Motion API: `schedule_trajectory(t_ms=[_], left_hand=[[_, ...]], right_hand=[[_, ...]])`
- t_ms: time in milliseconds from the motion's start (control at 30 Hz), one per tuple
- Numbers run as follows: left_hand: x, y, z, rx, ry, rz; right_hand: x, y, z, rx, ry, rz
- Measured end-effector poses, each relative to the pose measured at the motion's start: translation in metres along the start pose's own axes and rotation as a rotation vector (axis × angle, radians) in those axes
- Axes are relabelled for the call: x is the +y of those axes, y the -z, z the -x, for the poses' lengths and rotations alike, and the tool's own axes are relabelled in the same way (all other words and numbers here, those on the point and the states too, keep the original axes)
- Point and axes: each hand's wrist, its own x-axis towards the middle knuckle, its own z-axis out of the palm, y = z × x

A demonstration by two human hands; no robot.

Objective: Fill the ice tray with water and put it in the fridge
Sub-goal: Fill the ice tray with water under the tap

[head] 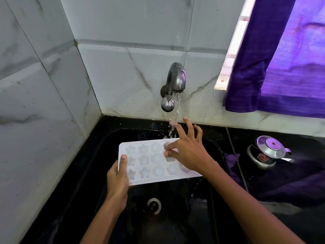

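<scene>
While water runs from the curved metal tap (176,78), the left hand (117,180) grips the white plastic ice tray (149,178) (star and round moulds); the right hand (189,152) hovers over it, fingers spread.

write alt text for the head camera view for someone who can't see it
A person holds a white ice tray over a black sink under a running wall tap: the left hand grips its left edge, while the right hand rests spread-fingered on its right end in the stream. A small metal kettle sits on the counter to the right, below a purple curtain.
</scene>
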Motion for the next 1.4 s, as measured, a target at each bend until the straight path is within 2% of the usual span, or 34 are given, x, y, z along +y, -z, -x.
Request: schedule_trajectory(t_ms=[133, 367, 433, 500, 567, 600, 733, 800, 933, 1033, 1200, 1400], left_hand=[[-0.003, 0.004, 0.001, -0.016, 0.007, -0.012], [0.002, 0.003, -0.006, -0.004, 0.028, 0.017], [0.001, 0.001, -0.008, 0.004, 0.026, 0.018], [0.000, -0.002, -0.009, 0.017, 0.025, 0.027], [-0.001, -0.006, -0.010, 0.034, 0.008, 0.031], [-0.001, -0.008, -0.011, 0.042, -0.001, 0.031], [0.001, -0.014, -0.016, 0.063, -0.002, 0.044], [0.002, -0.017, -0.019, 0.072, 0.005, 0.053], [0.003, -0.021, -0.022, 0.076, -0.002, 0.044], [0.003, -0.022, -0.022, 0.066, 0.004, 0.038], [0.001, -0.021, -0.020, 0.061, 0.013, 0.042], [-0.003, -0.024, -0.014, 0.054, 0.045, 0.058]], right_hand=[[0.003, 0.010, -0.003, -0.011, -0.038, -0.144], [0.006, 0.001, -0.004, -0.032, -0.008, -0.083], [0.006, 0.000, -0.006, 0.026, -0.041, -0.176], [0.008, 0.001, -0.006, 0.164, -0.107, -0.282], [0.008, 0.000, -0.004, 0.274, -0.148, -0.301], [0.007, -0.001, -0.002, 0.277, -0.145, -0.290], [0.002, -0.004, 0.010, 0.019, -0.121, -0.148], [0.001, -0.007, 0.014, -0.043, -0.124, -0.106], [0.000, -0.008, 0.016, 0.009, -0.161, -0.092], [0.001, -0.007, 0.015, -0.027, -0.193, -0.069], [0.003, -0.005, 0.019, -0.074, -0.129, -0.094], [0.008, -0.007, 0.016, -0.020, -0.132, -0.046]])
